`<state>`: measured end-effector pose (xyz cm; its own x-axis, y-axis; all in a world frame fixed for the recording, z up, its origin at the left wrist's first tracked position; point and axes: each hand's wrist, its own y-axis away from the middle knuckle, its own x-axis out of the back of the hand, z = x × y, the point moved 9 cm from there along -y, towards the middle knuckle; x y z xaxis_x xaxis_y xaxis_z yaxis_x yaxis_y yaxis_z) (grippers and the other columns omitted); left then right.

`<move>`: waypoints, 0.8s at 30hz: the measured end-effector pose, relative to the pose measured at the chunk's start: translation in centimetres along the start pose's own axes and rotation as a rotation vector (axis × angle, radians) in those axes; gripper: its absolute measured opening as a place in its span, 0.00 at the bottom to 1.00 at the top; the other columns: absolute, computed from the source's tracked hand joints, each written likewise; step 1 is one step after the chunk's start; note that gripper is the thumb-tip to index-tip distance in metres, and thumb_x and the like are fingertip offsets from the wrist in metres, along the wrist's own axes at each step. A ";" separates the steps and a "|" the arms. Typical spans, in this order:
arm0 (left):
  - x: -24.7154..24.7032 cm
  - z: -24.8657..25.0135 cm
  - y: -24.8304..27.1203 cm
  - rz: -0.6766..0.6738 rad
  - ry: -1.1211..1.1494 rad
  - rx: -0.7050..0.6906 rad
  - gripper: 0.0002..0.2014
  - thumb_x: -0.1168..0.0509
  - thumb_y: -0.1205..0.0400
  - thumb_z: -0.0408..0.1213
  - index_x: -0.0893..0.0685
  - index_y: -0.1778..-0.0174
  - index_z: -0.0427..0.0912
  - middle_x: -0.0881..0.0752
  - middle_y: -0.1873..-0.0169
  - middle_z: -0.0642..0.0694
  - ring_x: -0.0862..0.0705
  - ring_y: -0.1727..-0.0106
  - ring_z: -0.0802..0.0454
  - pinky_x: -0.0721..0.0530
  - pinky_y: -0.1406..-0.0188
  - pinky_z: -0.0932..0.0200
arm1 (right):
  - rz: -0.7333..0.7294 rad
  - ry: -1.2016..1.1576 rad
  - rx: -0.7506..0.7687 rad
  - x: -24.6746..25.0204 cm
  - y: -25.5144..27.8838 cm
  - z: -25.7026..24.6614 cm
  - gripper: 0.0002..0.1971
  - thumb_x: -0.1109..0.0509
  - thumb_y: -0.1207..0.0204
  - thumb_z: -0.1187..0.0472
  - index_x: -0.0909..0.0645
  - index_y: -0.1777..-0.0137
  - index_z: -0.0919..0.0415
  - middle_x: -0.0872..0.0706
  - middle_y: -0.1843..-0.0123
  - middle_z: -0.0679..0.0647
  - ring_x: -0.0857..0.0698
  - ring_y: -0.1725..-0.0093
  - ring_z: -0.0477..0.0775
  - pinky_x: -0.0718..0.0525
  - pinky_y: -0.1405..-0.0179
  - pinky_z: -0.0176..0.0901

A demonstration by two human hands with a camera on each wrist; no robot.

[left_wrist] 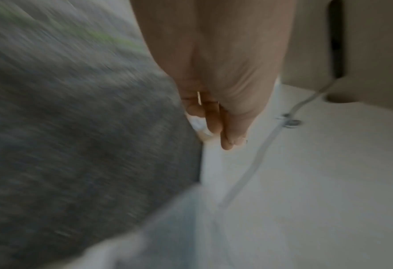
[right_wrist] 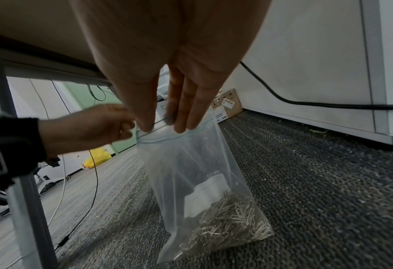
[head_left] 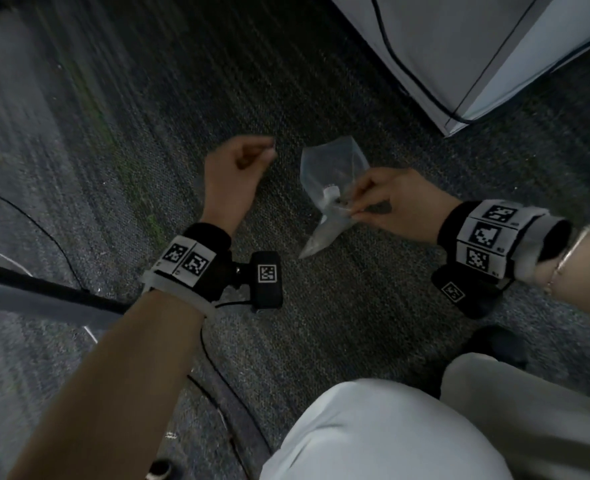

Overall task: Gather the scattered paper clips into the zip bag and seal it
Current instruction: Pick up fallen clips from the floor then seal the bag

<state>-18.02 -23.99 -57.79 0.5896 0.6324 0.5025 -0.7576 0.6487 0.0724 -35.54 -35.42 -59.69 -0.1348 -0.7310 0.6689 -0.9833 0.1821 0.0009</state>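
Grey carpet [head_left: 321, 341] underfoot. The right hand [head_left: 401, 206] pinches the zip bag [right_wrist: 197, 172] of paper clips [right_wrist: 232, 218]. At its nine o'clock, the left hand [head_left: 234, 174] hovers, fingers curled, apparently holding nothing.

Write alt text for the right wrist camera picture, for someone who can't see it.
A right hand pinches the open top of a clear zip bag that stands on grey carpet, with a heap of silver paper clips at its bottom. The left hand hovers with curled fingers beside the bag's mouth.

Grey carpet [head_left: 321, 98], white cabinet [head_left: 459, 46] with black cable [right_wrist: 305, 102] — yellow bag [right_wrist: 98, 158] beyond.
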 end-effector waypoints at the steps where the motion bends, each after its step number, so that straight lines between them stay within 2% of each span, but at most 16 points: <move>1: -0.8 2.0 -0.2 -0.026 0.023 -0.047 0.08 0.31 0.21 0.36 0.13 0.47 0.48 0.13 0.57 0.59 0.16 0.56 0.70 0.18 0.54 0.73 | -0.005 0.009 0.003 0.1 0.2 -0.1 0.07 0.23 0.32 0.66 0.10 0.53 0.59 0.15 0.51 0.58 0.20 0.52 0.49 0.25 0.50 0.32; 2: -1.8 3.7 -0.2 -0.068 0.028 -0.091 0.08 0.30 0.21 0.35 0.13 0.48 0.47 0.13 0.57 0.59 0.16 0.56 0.71 0.19 0.53 0.74 | -0.011 0.019 0.009 0.3 0.5 -0.1 0.07 0.23 0.31 0.66 0.10 0.53 0.59 0.15 0.51 0.58 0.21 0.52 0.48 0.25 0.51 0.36; 4: -5.1 6.1 -0.2 -0.211 -0.048 -0.155 0.08 0.30 0.21 0.34 0.11 0.48 0.45 0.11 0.55 0.55 0.15 0.54 0.70 0.20 0.50 0.74 | -0.007 0.037 0.021 0.9 1.2 -0.2 0.06 0.23 0.31 0.66 0.10 0.54 0.60 0.15 0.51 0.59 0.21 0.53 0.48 0.26 0.52 0.37; 5: -6.9 6.7 -0.2 -0.294 -0.133 -0.183 0.08 0.30 0.22 0.36 0.11 0.48 0.45 0.11 0.54 0.53 0.15 0.52 0.68 0.18 0.47 0.71 | 0.003 0.042 0.013 1.4 1.6 -0.1 0.06 0.24 0.31 0.66 0.10 0.54 0.61 0.15 0.50 0.60 0.20 0.54 0.49 0.26 0.53 0.37; 8: -11.3 6.9 0.0 -0.455 -0.411 -0.261 0.08 0.28 0.23 0.43 0.09 0.51 0.48 0.10 0.52 0.50 0.15 0.46 0.53 0.17 0.40 0.50 | 0.057 0.066 -0.031 3.6 2.7 0.6 0.05 0.25 0.29 0.65 0.10 0.55 0.62 0.15 0.50 0.60 0.16 0.54 0.56 0.24 0.55 0.38; 9: -12.3 7.1 0.0 -0.470 -0.492 -0.299 0.08 0.27 0.25 0.47 0.09 0.53 0.50 0.11 0.52 0.51 0.17 0.44 0.49 0.20 0.39 0.45 | 0.082 0.068 -0.045 4.4 3.3 0.9 0.05 0.25 0.29 0.64 0.10 0.55 0.61 0.15 0.50 0.60 0.16 0.54 0.56 0.23 0.55 0.38; 10: -13.2 7.6 0.2 -0.472 -0.567 -0.328 0.08 0.27 0.26 0.50 0.09 0.55 0.52 0.12 0.50 0.53 0.21 0.41 0.47 0.24 0.37 0.45 | 0.110 0.062 -0.051 5.2 3.9 1.1 0.05 0.26 0.30 0.63 0.10 0.55 0.61 0.15 0.51 0.61 0.16 0.54 0.55 0.23 0.54 0.37; 12: -14.8 8.6 0.4 -0.472 -0.670 -0.342 0.10 0.29 0.26 0.53 0.09 0.54 0.55 0.18 0.41 0.53 0.29 0.34 0.45 0.33 0.37 0.49 | 0.169 0.036 -0.056 6.6 5.3 1.5 0.07 0.27 0.30 0.61 0.10 0.57 0.62 0.15 0.53 0.61 0.16 0.55 0.53 0.24 0.54 0.31; 14: -16.0 10.0 0.4 -0.449 -0.687 -0.349 0.10 0.30 0.25 0.53 0.11 0.52 0.56 0.25 0.32 0.50 0.33 0.30 0.42 0.35 0.36 0.46 | 0.230 0.022 -0.084 8.0 6.7 2.3 0.07 0.28 0.31 0.61 0.10 0.58 0.61 0.14 0.53 0.61 0.16 0.55 0.52 0.25 0.53 0.29; 16: -17.2 10.9 0.1 -0.417 -0.642 -0.317 0.11 0.29 0.25 0.50 0.12 0.47 0.53 0.31 0.25 0.44 0.36 0.26 0.38 0.34 0.31 0.42 | 0.282 0.040 -0.135 9.5 8.2 3.5 0.06 0.27 0.31 0.61 0.10 0.58 0.60 0.14 0.52 0.59 0.17 0.54 0.49 0.27 0.52 0.26; 18: -19.2 11.2 -0.2 -0.460 -0.578 -0.246 0.14 0.29 0.23 0.45 0.13 0.42 0.49 0.34 0.23 0.38 0.36 0.23 0.36 0.33 0.27 0.45 | 0.316 0.051 -0.193 10.9 9.9 4.7 0.04 0.25 0.30 0.62 0.10 0.58 0.60 0.15 0.50 0.58 0.18 0.53 0.46 0.29 0.52 0.23; 20: -21.5 11.2 0.3 -0.554 -0.517 -0.170 0.16 0.31 0.21 0.42 0.14 0.39 0.43 0.23 0.30 0.37 0.26 0.28 0.41 0.27 0.34 0.56 | 0.329 0.051 -0.221 12.0 11.5 5.4 0.03 0.24 0.30 0.64 0.10 0.58 0.60 0.15 0.47 0.56 0.19 0.51 0.45 0.28 0.50 0.23; 21: -22.7 11.2 0.5 -0.597 -0.495 -0.128 0.16 0.32 0.21 0.40 0.15 0.38 0.40 0.19 0.34 0.39 0.21 0.33 0.44 0.26 0.38 0.59 | 0.330 0.059 -0.222 12.4 12.2 5.7 0.03 0.25 0.30 0.65 0.10 0.57 0.61 0.15 0.46 0.56 0.19 0.50 0.45 0.26 0.50 0.26; 22: -23.8 11.2 0.8 -0.630 -0.470 -0.086 0.16 0.33 0.21 0.37 0.16 0.37 0.37 0.17 0.36 0.40 0.19 0.35 0.46 0.24 0.40 0.60 | 0.322 0.076 -0.222 12.8 12.9 6.0 0.04 0.25 0.30 0.65 0.11 0.57 0.61 0.15 0.46 0.56 0.19 0.49 0.44 0.25 0.49 0.29; 24: -25.9 11.9 1.4 -0.691 -0.396 -0.036 0.20 0.34 0.22 0.29 0.20 0.33 0.34 0.17 0.36 0.39 0.17 0.40 0.45 0.17 0.39 0.52 | 0.305 0.132 -0.238 13.8 14.2 6.9 0.06 0.26 0.30 0.67 0.11 0.54 0.61 0.15 0.43 0.56 0.21 0.48 0.42 0.25 0.46 0.31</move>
<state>-37.66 -44.48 -60.42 0.7741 -0.1111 0.6232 -0.2434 0.8565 0.4551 -52.21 -47.46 -55.55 -0.3841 -0.5320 0.7546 -0.8425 0.5363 -0.0507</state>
